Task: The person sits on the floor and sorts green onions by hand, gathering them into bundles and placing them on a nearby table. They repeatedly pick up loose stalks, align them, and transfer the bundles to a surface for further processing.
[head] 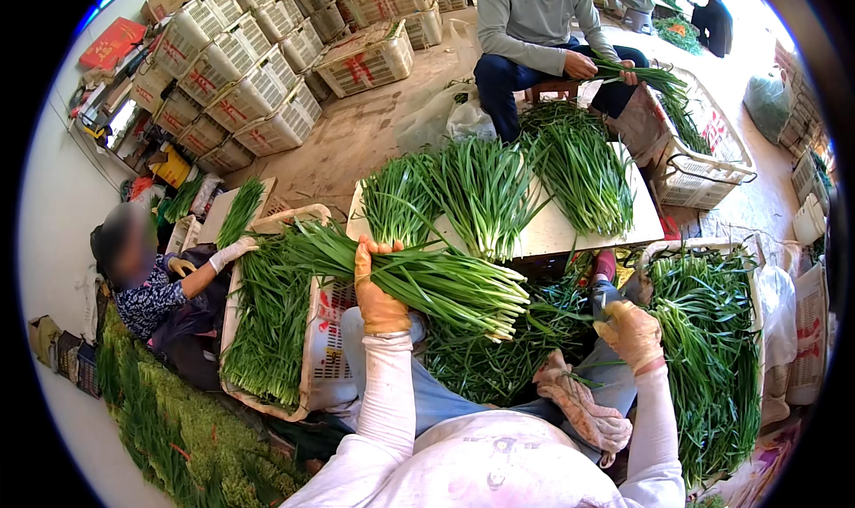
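My left hand (381, 301), in an orange-stained glove, grips a thick bundle of garlic chives (447, 284). The pale cut ends point right, and the leaves trail left over a crate. To the right, my right hand (628, 334), gloved the same way, is curled above my right thigh with a thin chive leaf (582, 318) at its fingertips. It is apart from the bundle and beside a plastic crate of loose chives (708, 348). Below the bundle, between my legs, lies a heap of loose leaves (481, 368). A crumpled cloth (581, 401) rests on my right thigh.
Ahead, a low board (534, 231) carries several chive bunches (484, 194). A left-hand crate (310, 348) holds more chives; a co-worker's gloved hand (234, 251) reaches to its far edge. Another person (541, 34) sits beyond the board, holding chives. Stacked crates (234, 74) stand behind.
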### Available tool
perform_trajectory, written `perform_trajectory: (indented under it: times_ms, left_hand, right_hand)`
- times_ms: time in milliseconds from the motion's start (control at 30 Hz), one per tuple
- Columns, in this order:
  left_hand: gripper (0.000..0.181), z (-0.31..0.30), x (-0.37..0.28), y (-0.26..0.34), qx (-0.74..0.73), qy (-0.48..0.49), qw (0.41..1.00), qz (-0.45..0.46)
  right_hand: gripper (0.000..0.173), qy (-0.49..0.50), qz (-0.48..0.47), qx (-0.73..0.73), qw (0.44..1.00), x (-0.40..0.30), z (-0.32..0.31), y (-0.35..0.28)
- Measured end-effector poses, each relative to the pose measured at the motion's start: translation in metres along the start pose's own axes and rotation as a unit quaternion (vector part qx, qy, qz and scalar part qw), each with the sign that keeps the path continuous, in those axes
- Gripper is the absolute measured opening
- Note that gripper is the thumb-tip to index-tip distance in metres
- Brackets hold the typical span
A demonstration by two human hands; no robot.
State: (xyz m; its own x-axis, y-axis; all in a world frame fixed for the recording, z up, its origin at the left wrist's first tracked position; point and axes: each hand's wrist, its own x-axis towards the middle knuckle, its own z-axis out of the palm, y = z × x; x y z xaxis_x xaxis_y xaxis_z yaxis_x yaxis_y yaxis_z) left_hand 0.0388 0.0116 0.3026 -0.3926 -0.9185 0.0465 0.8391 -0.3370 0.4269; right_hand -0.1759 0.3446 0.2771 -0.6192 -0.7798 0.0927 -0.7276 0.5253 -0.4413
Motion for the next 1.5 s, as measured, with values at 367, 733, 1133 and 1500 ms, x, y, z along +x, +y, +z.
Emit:
perform_trajectory:
  times_ms: [367,733,1133,1500]
  left_hand:
    - [0.018,0.018,-0.020,-0.021,0.043,0.010,0.998,-0.047]
    - [0.020,0.019,-0.026,-0.024,0.064,-0.013,0.997,-0.040]
    - [0.020,0.015,-0.023,-0.024,0.060,0.006,0.996,-0.072]
    - [0.019,0.013,-0.019,-0.023,0.059,-0.001,0.995,-0.081]
  right_hand:
    - [0.018,0.069,-0.182,0.207,0.959,0.037,0.020,-0.115]
    - [0.024,-0.081,-0.025,0.310,0.947,0.026,0.025,-0.120]
    - [0.021,-0.126,0.002,0.416,0.901,0.029,0.032,-0.112]
    - [0.024,-0.175,0.006,0.402,0.899,0.032,0.022,-0.107]
